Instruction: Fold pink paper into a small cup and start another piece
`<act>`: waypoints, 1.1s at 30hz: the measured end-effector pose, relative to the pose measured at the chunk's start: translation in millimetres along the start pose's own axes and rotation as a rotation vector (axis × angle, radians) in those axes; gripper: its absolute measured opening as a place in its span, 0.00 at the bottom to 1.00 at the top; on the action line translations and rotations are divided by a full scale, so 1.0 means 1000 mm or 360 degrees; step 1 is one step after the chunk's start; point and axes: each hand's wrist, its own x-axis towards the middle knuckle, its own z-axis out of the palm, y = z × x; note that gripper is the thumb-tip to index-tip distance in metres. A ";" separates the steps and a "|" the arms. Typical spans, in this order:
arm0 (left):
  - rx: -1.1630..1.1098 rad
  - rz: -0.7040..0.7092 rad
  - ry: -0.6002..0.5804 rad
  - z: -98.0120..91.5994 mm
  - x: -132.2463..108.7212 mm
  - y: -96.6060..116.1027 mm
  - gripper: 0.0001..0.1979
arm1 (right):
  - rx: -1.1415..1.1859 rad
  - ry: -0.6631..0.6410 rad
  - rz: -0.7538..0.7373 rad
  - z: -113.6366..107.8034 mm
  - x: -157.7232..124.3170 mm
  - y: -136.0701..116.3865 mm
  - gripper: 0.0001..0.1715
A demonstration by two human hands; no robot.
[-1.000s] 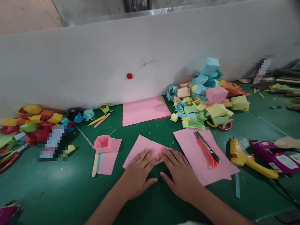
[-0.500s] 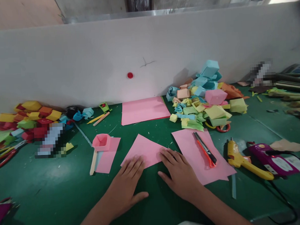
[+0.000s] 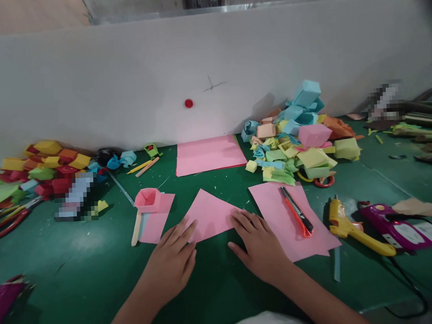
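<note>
A folded pink sheet of paper lies on the green table between my two hands. My left hand rests with outstretched fingers over the sheet's left corner. On its right corner, the fingers of my right hand lie flat, with the thumb apart. Left of the sheet, a small pink paper box sits at the top of a wooden stick, beside a pink paper piece. A red and black box cutter lies on more pink sheets to the right.
Coloured paper boxes and scraps are heaped at the left and right. A yellow glue gun and a purple device with a cord lie right. Scissors lie left. A white partition stands behind a pink paper stack.
My left hand has slid left and its thumb has drawn in towards the fingers, baring more of the folded sheet. My right hand stays on the right corner. The view has tilted slightly.
</note>
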 end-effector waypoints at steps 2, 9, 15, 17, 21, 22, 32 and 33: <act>0.0004 0.0058 0.0025 0.006 0.012 0.003 0.18 | 0.0018 0.0018 0.0007 0.000 0.000 0.001 0.32; -0.0281 0.0219 0.0004 0.019 0.017 -0.008 0.17 | 0.0013 0.0027 -0.0011 0.002 -0.001 0.003 0.32; -0.0353 0.0203 -0.0115 0.014 -0.001 -0.012 0.27 | -0.0018 0.0017 -0.0034 0.002 -0.001 0.004 0.33; -0.0344 0.0185 -0.0156 0.013 -0.004 -0.011 0.30 | -0.0016 0.0004 -0.0036 0.000 -0.001 0.004 0.33; -0.0337 0.0176 -0.0202 0.013 -0.006 -0.010 0.30 | -0.0056 -0.0014 -0.0025 -0.005 0.000 -0.006 0.35; -0.0339 0.0171 -0.0200 0.013 -0.005 -0.010 0.30 | -0.0068 -0.0021 -0.0038 -0.006 0.001 -0.012 0.37; -0.0305 0.0140 -0.0156 0.020 -0.005 -0.011 0.27 | 0.0145 -0.0418 -0.0326 -0.001 0.001 -0.057 0.49; -0.0301 0.0148 -0.0158 0.019 -0.005 -0.011 0.27 | 0.0141 -0.0409 -0.0317 0.000 -0.001 -0.051 0.49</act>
